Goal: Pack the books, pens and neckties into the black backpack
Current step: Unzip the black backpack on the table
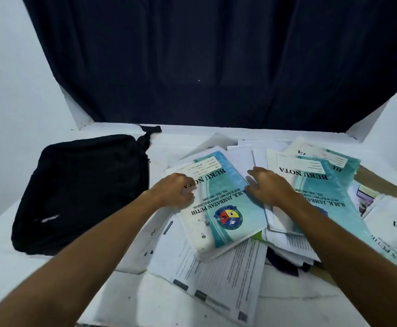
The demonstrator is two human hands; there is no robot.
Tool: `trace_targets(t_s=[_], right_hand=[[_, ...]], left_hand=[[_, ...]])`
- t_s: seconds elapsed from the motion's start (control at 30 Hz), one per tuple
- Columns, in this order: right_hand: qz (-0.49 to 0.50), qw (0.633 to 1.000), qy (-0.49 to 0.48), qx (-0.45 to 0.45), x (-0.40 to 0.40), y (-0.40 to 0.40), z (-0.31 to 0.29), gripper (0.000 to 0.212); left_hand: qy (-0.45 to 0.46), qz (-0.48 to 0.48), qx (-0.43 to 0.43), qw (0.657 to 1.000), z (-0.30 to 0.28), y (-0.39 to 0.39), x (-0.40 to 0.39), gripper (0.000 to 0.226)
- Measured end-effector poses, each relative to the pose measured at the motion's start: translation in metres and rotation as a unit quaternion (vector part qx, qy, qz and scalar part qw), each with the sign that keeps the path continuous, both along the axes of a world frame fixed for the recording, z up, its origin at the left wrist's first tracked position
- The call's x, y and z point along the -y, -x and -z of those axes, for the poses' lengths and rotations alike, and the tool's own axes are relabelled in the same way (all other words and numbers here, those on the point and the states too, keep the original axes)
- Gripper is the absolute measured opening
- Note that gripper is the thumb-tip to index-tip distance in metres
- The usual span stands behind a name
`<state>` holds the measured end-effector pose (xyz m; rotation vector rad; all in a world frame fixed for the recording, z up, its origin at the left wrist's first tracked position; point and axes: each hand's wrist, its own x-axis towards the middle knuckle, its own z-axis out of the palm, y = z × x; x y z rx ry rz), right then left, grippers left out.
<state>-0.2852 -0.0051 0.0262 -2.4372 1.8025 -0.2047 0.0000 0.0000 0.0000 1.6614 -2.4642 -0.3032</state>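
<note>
Both hands, left hand (pixel 177 188) and right hand (pixel 267 186), are resting with relaxed, loosely curled fingers on the teal paper notebook (pixel 218 204), which should be squared before it is lifted toward the flat black fabric backpack (pixel 82 192).

Flat black fabric backpack (pixel 79 192) lies closed at left on the white surface; beside it, teal-and-white "BUKU NOTA" notebooks (pixel 225 208) sprawl overlapping, face-up, over loose printed sheets.

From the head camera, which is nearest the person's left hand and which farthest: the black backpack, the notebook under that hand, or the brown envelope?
1. Notebook: touching the left hand.
2. Black backpack: just to its left.
3. Brown envelope: far right, beyond the right hand.
</note>
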Motion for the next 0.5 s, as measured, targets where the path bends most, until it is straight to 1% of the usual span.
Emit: trace_targets(t_s=[0.2,0.37,0.5], right_hand=[[-0.007,1.000,0.008,-0.005,-0.002,0.000,0.017,0.034],[-0.034,0.999,0.024,0.018,0.007,-0.031,0.015,0.037],[-0.070,0.997,0.027,0.036,0.020,-0.083,0.011,0.044]], left_hand=[[-0.016,-0.026,0.009,0.999,0.007,-0.002,-0.009,0.044],[-0.022,-0.051,-0.002,0.998,0.002,-0.025,-0.019,0.050],[-0.002,-0.082,-0.027,0.996,0.000,-0.066,-0.030,0.046]])
